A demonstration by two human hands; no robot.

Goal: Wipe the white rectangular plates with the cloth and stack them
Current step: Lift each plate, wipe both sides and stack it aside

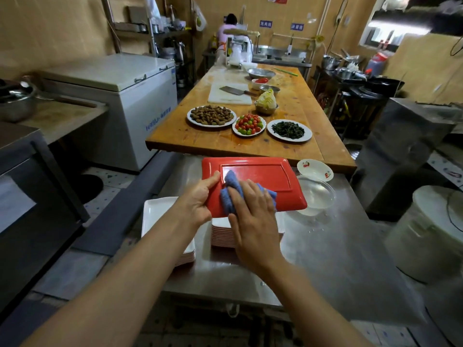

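Your left hand (200,199) grips the near-left edge of a rectangular plate (260,181), thumb curled over the rim, so the plate stays tilted up toward you and steady while the other hand works. What faces you is a glossy red surface with a raised rectangular ridge, probably the underside of a two-tone plate. Your right hand (253,216) lies flat, fingers straight and slightly spread, pressing a crumpled blue terry cloth (231,190) against the near-left corner of that surface. Directly beneath sits a stack of plates (221,234), white-topped with pinkish edges, and just left of it a second stack (160,216) showing a smooth white rectangular face, so one likely holds the wiped ones, though which is unclear. Both rest on a brushed steel counter (338,246), with a clear plastic bowl (317,194) and a cherry-printed dish (315,170) to the right.
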